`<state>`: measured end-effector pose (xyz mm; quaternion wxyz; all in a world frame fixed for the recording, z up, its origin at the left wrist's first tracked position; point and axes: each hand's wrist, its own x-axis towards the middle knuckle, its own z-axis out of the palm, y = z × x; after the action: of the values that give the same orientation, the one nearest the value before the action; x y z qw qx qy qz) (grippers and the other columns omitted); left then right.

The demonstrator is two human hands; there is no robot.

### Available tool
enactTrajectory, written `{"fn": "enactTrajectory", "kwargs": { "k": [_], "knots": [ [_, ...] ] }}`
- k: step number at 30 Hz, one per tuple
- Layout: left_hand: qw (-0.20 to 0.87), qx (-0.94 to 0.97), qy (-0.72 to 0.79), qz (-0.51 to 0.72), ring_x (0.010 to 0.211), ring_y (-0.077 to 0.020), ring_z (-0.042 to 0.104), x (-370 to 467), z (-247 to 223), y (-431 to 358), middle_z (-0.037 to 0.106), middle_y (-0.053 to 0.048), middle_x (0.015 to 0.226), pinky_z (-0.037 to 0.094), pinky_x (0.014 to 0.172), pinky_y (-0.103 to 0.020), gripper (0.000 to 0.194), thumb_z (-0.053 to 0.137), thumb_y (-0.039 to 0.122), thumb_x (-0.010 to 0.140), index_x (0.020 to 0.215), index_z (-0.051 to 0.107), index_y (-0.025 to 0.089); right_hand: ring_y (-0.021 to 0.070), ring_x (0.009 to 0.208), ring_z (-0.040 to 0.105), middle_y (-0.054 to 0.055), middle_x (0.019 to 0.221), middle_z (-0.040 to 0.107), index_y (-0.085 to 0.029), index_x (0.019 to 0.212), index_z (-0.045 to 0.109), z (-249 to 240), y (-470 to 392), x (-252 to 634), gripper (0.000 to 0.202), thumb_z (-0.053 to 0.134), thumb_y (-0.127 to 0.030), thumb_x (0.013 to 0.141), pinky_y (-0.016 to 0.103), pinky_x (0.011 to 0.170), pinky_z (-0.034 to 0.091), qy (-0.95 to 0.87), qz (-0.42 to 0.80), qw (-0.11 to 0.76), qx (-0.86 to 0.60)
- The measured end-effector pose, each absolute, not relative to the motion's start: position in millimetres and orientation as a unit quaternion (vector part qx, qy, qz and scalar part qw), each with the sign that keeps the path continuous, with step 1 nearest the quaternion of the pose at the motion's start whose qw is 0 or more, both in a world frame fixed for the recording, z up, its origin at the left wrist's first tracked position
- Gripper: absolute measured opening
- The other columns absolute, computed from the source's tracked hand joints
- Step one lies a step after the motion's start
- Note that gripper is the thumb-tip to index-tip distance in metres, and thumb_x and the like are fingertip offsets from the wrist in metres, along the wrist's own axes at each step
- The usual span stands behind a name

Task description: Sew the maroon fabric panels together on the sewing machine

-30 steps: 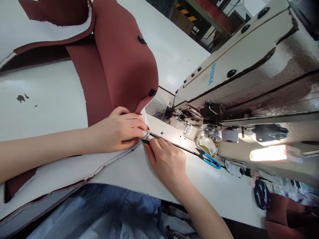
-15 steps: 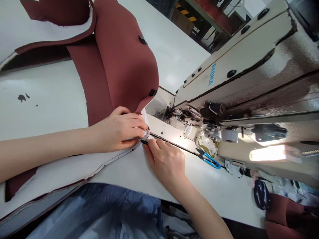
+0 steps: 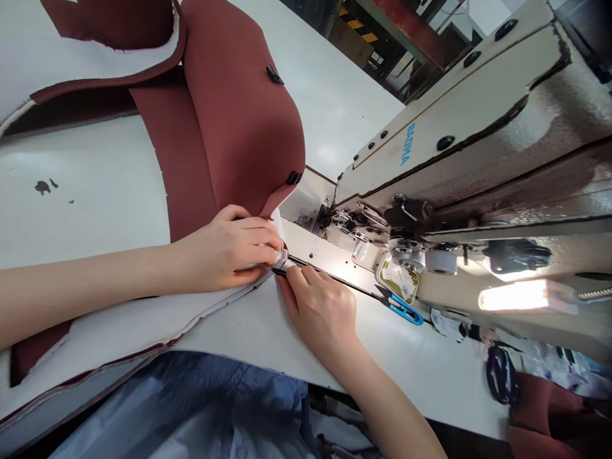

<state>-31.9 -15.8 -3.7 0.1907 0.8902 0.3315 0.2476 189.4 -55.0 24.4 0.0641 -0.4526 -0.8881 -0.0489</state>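
A large dark red cover point(image 3: 243, 108) with a white backing lies over the left of the white table, two black clips on its curved edge. My left hand point(image 3: 239, 248) is closed on the white seam edge at the cover's lower corner. Right beside it, my right hand point(image 3: 318, 303) pinches near the same corner, fingers bent. A thin black strip or tool point(image 3: 278, 272) shows between the two hands; its other end is hidden under my right fingers. I cannot make out exactly what those fingers hold.
A sewing machine point(image 3: 459, 121) stands on the right, its lamp point(image 3: 521, 294) lit. Blue thread snips point(image 3: 405, 309) lie by a small tin point(image 3: 399, 278) right of my right hand. Farther right are a dark blue coil point(image 3: 501, 375) and more red material point(image 3: 549, 408).
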Motion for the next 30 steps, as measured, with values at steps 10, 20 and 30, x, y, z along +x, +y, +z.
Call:
{"fn": "enactTrajectory", "kwargs": {
  "k": [10,20,30],
  "knots": [
    [0.182,0.891,0.336,0.246,0.117,-0.0200,0.061,-30.6,-2.9,-16.1,0.073,0.001,0.113,0.031,0.095,-0.040,0.017,0.048,0.019,0.093,0.094,0.064,0.025,0.0134,0.053,0.053,-0.002,0.061,0.058,-0.021,0.074,0.057,18.5,-57.5,186.0,0.022,0.060,-0.023,0.095,0.030,0.051,0.018,-0.886,-0.082,0.045,-0.454],
    [0.201,0.885,0.332,0.257,0.116,-0.0211,0.061,-31.1,-2.7,-15.6,0.072,0.002,0.112,0.031,0.100,-0.039,0.015,0.053,0.017,0.090,0.092,0.065,0.025,0.0122,0.051,0.054,-0.002,0.061,0.060,-0.021,0.075,0.059,9.4,-58.8,187.7,0.026,0.055,-0.028,0.100,0.030,0.050,0.017,-0.885,-0.071,0.059,-0.456],
    [0.235,0.879,0.341,0.236,0.115,-0.0211,0.061,-36.4,-1.0,-13.6,0.071,0.001,0.114,0.030,0.096,-0.039,0.004,0.057,0.025,0.090,0.092,0.059,0.022,0.0168,0.082,0.068,0.002,0.101,0.076,-0.024,0.110,0.068,23.9,-42.2,200.4,0.025,0.069,-0.035,0.087,0.025,0.069,0.045,-0.738,0.276,0.151,-0.597]
  ]
}}
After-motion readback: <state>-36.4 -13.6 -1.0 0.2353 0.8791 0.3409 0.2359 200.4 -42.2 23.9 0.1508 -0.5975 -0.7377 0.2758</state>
